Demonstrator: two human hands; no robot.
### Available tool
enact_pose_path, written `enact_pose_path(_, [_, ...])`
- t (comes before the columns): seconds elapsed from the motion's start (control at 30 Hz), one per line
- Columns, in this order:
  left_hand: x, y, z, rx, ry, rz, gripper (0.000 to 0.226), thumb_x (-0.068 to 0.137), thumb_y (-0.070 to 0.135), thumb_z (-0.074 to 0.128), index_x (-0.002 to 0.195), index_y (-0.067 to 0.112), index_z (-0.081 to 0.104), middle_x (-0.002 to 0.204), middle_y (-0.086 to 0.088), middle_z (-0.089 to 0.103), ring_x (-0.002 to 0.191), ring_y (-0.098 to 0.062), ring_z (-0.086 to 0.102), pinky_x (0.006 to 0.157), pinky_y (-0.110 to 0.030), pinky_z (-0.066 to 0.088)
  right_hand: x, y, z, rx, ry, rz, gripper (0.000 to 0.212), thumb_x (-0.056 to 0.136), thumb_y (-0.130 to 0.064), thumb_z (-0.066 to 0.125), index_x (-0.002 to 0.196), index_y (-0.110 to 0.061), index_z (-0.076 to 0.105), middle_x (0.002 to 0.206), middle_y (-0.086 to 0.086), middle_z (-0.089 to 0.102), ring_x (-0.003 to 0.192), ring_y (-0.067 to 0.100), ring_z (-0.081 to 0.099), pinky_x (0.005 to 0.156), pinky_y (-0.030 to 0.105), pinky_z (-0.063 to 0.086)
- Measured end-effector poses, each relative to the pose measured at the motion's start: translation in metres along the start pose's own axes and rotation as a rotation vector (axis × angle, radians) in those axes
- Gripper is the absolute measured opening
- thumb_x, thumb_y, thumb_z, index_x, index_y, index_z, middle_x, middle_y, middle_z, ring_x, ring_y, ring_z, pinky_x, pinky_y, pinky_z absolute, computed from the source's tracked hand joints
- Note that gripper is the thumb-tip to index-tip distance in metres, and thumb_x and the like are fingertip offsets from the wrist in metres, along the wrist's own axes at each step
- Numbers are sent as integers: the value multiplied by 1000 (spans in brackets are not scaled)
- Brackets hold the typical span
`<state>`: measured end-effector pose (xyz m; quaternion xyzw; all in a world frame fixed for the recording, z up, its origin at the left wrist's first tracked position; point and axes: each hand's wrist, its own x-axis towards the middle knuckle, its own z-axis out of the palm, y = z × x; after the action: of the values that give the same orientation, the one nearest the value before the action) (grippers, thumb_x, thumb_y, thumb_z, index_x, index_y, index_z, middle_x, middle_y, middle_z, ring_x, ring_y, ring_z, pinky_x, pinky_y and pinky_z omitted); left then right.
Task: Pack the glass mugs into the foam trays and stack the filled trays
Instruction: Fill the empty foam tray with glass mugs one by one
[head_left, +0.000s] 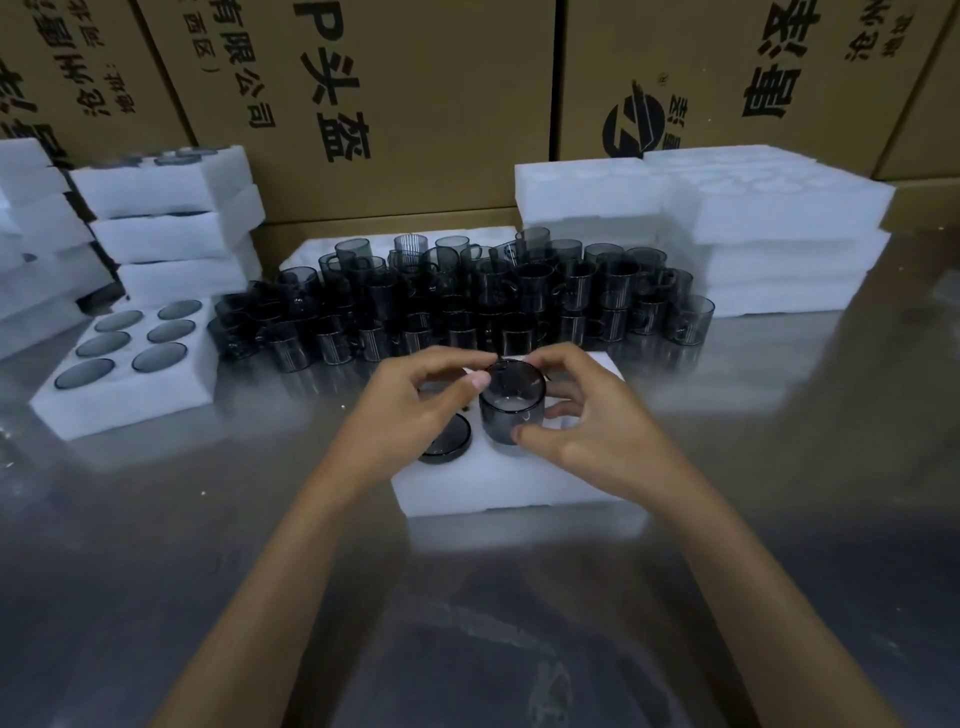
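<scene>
A white foam tray lies on the table in front of me. A dark smoked glass mug stands partly sunk in one of its holes. My right hand holds the mug, thumb on its near side and fingers around the far rim. My left hand pinches the mug's rim from the left. Another mug sits fully sunk in the tray at the near left, partly hidden by my left hand. Behind the tray crowd several loose glass mugs.
A filled foam tray with several mugs lies at the left, stacks of filled trays behind it. Empty foam trays are piled at the back right. Cardboard boxes wall the back. The shiny table reaches toward me.
</scene>
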<state>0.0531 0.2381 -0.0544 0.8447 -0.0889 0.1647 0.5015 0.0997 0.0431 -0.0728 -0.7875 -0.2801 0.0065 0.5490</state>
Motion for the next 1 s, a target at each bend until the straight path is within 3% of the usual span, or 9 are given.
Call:
enact_pose_path(0.1, [-3, 0, 0, -61, -29, -40, 23, 88, 21, 72, 108, 32, 74, 101, 16, 74, 95, -1, 69, 83, -11, 50, -3, -2, -4, -16, -45, 19, 51, 54, -50, 68, 102, -43, 55, 110, -18, 63, 106, 1, 62, 93, 22, 51])
enact_pose_path(0.27, [-6, -1, 2, -82, -4, -100, 15, 83, 20, 77, 96, 27, 78, 94, 10, 76, 92, -7, 71, 86, -19, 54, -8, -7, -4, -106, -121, 11, 53, 61, -40, 65, 112, -40, 52, 109, -31, 58, 112, -8, 53, 94, 10, 40])
enact_pose_path(0.4, [-6, -3, 4, -57, 12, -112, 10, 86, 20, 75, 90, 29, 79, 94, 14, 76, 92, -6, 70, 84, -18, 54, -9, -8, -6, -164, -120, 20, 49, 65, -34, 64, 112, -39, 54, 111, -26, 59, 112, -10, 50, 83, -1, 34])
enact_pose_path(0.6, [-5, -5, 6, -30, 36, -79, 11, 86, 18, 75, 90, 28, 79, 94, 7, 72, 88, -2, 65, 75, -11, 46, -10, -8, -8, -232, -72, 15, 51, 61, -40, 65, 111, -39, 58, 110, -24, 60, 116, -3, 48, 89, 13, 38])
enact_pose_path(0.77, [-5, -7, 8, 31, 24, -45, 13, 88, 19, 73, 95, 29, 77, 105, 6, 67, 101, 0, 60, 86, -11, 43, -11, -9, -10, -285, -44, -11, 50, 62, -42, 66, 111, -39, 59, 108, -23, 59, 115, 0, 47, 96, 25, 44])
enact_pose_path(0.87, [-5, -9, 9, 33, 34, -67, 13, 88, 22, 73, 100, 27, 76, 103, 8, 72, 102, -3, 64, 94, -21, 46, -11, -8, -10, -301, -53, -28, 46, 68, -35, 73, 112, -36, 59, 107, -22, 60, 114, 0, 47, 100, 30, 43])
enact_pose_path(1.0, [-5, -10, 9, 45, 72, -78, 12, 86, 26, 75, 98, 28, 77, 100, 9, 73, 100, -1, 65, 90, -17, 47, -9, -5, -15, -304, -60, -17, 45, 71, -46, 73, 114, -41, 63, 115, -21, 59, 120, 1, 44, 103, 29, 41])
